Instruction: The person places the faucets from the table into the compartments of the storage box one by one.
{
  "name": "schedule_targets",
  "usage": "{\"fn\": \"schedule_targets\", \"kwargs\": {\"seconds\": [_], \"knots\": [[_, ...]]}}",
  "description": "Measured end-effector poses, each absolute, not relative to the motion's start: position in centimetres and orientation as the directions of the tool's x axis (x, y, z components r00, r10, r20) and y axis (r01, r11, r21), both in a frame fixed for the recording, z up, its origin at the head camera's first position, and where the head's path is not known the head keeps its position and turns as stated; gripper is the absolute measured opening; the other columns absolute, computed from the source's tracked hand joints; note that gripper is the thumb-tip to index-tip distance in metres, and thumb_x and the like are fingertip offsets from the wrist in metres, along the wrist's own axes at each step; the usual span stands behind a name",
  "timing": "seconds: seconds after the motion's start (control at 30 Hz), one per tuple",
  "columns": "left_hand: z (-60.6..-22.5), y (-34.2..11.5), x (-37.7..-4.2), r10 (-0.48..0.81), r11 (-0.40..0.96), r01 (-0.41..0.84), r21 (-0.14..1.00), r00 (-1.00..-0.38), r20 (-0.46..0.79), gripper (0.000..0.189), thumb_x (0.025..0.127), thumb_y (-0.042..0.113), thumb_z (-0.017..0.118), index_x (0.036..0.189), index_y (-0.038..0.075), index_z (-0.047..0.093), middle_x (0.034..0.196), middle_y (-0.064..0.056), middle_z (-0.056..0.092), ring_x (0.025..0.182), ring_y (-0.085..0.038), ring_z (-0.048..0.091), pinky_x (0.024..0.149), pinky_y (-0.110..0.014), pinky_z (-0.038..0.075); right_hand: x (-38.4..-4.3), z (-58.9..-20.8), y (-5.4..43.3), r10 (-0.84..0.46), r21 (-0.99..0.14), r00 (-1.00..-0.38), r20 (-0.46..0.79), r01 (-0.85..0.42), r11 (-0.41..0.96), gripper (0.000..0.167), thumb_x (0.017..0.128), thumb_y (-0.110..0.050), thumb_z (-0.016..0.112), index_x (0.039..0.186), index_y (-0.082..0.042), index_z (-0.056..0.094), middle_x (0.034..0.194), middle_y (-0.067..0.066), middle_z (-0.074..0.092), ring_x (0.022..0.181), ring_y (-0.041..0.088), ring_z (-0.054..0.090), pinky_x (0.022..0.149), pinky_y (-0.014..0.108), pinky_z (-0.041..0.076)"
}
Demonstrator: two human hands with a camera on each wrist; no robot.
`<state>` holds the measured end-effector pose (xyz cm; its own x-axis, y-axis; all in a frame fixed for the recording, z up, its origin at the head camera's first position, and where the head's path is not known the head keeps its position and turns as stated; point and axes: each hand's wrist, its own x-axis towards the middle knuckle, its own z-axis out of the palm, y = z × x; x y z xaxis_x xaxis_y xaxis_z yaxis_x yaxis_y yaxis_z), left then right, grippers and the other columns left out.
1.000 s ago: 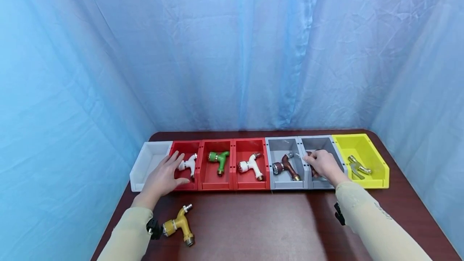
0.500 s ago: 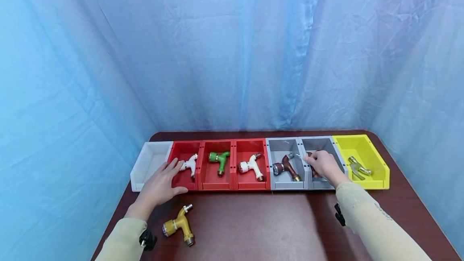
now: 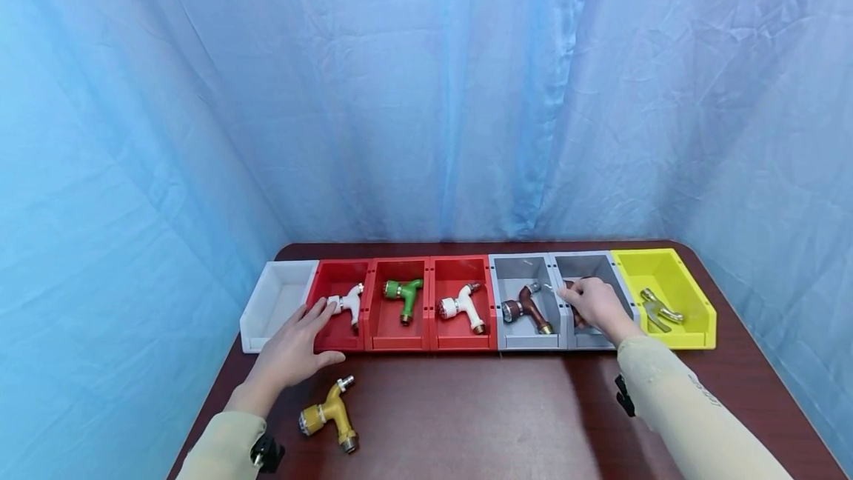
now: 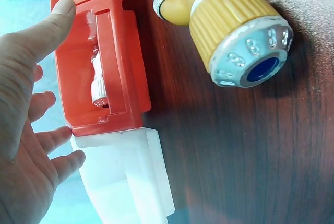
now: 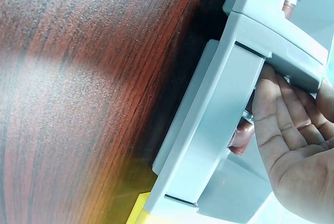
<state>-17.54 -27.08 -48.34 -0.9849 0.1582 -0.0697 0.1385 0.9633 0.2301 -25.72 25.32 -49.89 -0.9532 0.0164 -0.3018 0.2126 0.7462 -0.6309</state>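
In the head view my left hand (image 3: 293, 347) spreads over the front of the leftmost red bin (image 3: 340, 272), its fingertips near a small white tap (image 3: 351, 304). The left wrist view shows its fingers apart and holding nothing. A yellow tap (image 3: 333, 415) lies on the table just below that hand. My right hand (image 3: 597, 307) reaches into the right grey bin (image 3: 586, 261), fingers curled at a brown tap (image 5: 242, 136). In the right wrist view these fingers hide part of the tap, and the fingertips are out of sight by the bin's side wall.
Another red bin holds a green tap (image 3: 405, 298), and one beside it a white tap (image 3: 463, 307). A second brown tap (image 3: 528, 310) lies in the left grey bin. A white bin (image 3: 276, 302) and a yellow bin (image 3: 703, 321) with a metal tap (image 3: 660, 307) end the row.
My left hand has drawn back and left, uncovering more of the white tap and the yellow tap. The right hand stays in place.
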Motion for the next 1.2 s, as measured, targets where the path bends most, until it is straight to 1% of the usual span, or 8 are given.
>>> {"fn": "schedule_targets", "kwargs": {"seconds": [0.23, 0.43, 0.57, 0.9, 1.2], "knots": [[-48.3, -26.9, -17.0, 0.159, 0.962, 0.136, 0.236, -0.984, -0.083, 0.102, 0.076, 0.049, 0.087, 0.159, 0.016, 0.038, 0.164, -0.017, 0.034, 0.147, -0.048, 0.03, 0.099, -0.065, 0.05, -25.7, -49.9, 25.3, 0.01, -0.63, -0.954, -0.3, 0.205, 0.749, 0.034, 0.107, -0.029, 0.055, 0.084, -0.004, 0.061, 0.068, 0.013, 0.063, 0.059, 0.024, 0.063, 0.058, 0.032, 0.049], [-48.4, -27.0, -16.5, 0.171, 0.956, 0.145, 0.256, -0.982, -0.082, 0.1, 0.077, 0.05, 0.086, 0.159, 0.016, 0.039, 0.165, -0.015, 0.033, 0.148, -0.048, 0.028, 0.104, -0.067, 0.045, -25.7, -49.9, 25.2, 0.009, -0.621, -0.957, -0.289, 0.194, 0.759, 0.035, 0.106, -0.028, 0.057, 0.081, -0.005, 0.062, 0.066, 0.011, 0.062, 0.058, 0.023, 0.064, 0.056, 0.032, 0.051], [-48.5, -26.9, -16.0, 0.187, 0.953, 0.162, 0.255, -0.979, -0.076, 0.098, 0.079, 0.05, 0.085, 0.158, 0.015, 0.04, 0.164, -0.015, 0.035, 0.148, -0.049, 0.028, 0.106, -0.068, 0.042, -25.7, -49.9, 25.3, 0.013, -0.619, -0.956, -0.294, 0.2, 0.76, 0.034, 0.106, -0.028, 0.057, 0.082, -0.004, 0.063, 0.067, 0.011, 0.062, 0.058, 0.023, 0.064, 0.056, 0.032, 0.052], [-48.8, -26.2, -14.9, 0.181, 0.96, 0.146, 0.24, -0.975, -0.131, 0.101, 0.076, 0.056, 0.084, 0.158, 0.018, 0.041, 0.164, -0.012, 0.035, 0.149, -0.05, 0.026, 0.104, -0.068, 0.044, -25.9, -50.0, 25.5, 0.01, -0.627, -0.956, -0.292, 0.199, 0.753, 0.034, 0.106, -0.029, 0.057, 0.082, -0.005, 0.062, 0.067, 0.013, 0.063, 0.059, 0.025, 0.065, 0.057, 0.033, 0.052], [-49.3, -26.0, -14.1, 0.195, 0.957, 0.15, 0.247, -0.966, -0.169, 0.101, 0.075, 0.054, 0.086, 0.159, 0.021, 0.04, 0.165, -0.013, 0.034, 0.151, -0.05, 0.022, 0.114, -0.069, 0.033, -25.9, -50.1, 25.4, 0.013, -0.629, -0.956, -0.294, 0.204, 0.75, 0.034, 0.106, -0.029, 0.057, 0.081, -0.005, 0.061, 0.067, 0.012, 0.063, 0.059, 0.024, 0.065, 0.057, 0.032, 0.052]]}}
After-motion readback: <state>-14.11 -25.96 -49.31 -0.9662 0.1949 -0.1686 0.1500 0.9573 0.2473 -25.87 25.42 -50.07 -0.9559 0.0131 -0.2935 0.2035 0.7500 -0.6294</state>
